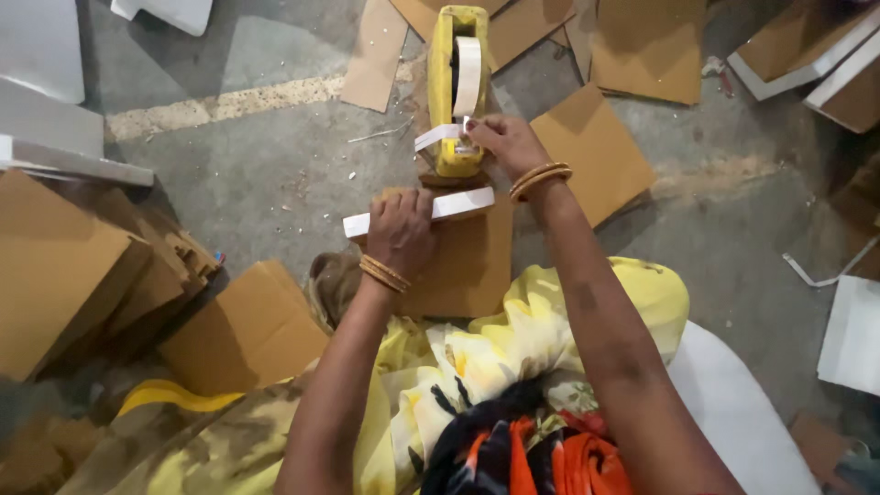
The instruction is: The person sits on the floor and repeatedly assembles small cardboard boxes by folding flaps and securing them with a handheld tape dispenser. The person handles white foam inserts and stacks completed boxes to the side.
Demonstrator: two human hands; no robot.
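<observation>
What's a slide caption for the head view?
Left hand steadies a white-edged cardboard box while right hand pulls tape from a yellow dispenser.

White box edge (458, 205) (flat, gripped) — beside yellow tape dispenser (456, 92).

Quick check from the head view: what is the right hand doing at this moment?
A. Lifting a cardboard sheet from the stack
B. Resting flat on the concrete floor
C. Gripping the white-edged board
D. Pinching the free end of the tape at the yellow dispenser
D: the right hand pinches the loose end of the tape at the yellow dispenser, while the left hand presses on the white-edged board.
</observation>
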